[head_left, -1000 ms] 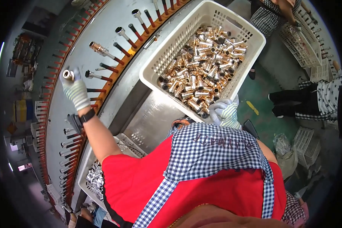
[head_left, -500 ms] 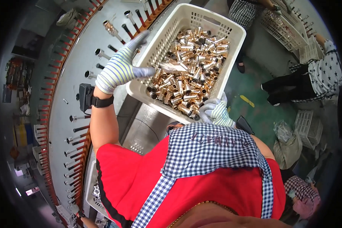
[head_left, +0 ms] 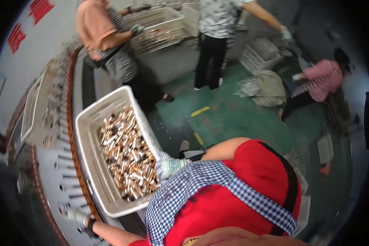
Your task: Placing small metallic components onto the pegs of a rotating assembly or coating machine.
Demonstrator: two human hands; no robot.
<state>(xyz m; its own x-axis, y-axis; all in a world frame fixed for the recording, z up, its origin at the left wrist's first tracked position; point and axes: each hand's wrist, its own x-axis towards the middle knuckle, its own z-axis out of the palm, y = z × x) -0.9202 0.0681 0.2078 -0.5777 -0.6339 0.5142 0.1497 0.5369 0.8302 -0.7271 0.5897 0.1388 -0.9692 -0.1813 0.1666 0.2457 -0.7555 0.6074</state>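
Note:
A white plastic basket (head_left: 149, 129) full of small shiny copper-coloured and silver metal fittings (head_left: 129, 153) is in front of me, left of centre. My right hand (head_left: 169, 165), in a striped knit glove, is curled over the basket's near right rim, its fingertips by the fittings. My left hand (head_left: 74, 215), gloved the same way, reaches out to the lower left, beside the pegs on the grey curved surface. Its fingers are small and smeared, so I cannot make out their grip or anything in them.
Black pegs (head_left: 64, 157) line the orange-brown edge (head_left: 78, 164) left of the basket. At the back, two people stand by other white baskets (head_left: 168, 19); a person in pink (head_left: 322, 80) is to the right. A stuffed sack (head_left: 268, 88) lies on the green floor (head_left: 233, 123).
My view has swung to the right, bringing co-workers and more floor into sight. My left hand has left the far side of the basket for the pegs; my right hand stays at the rim.

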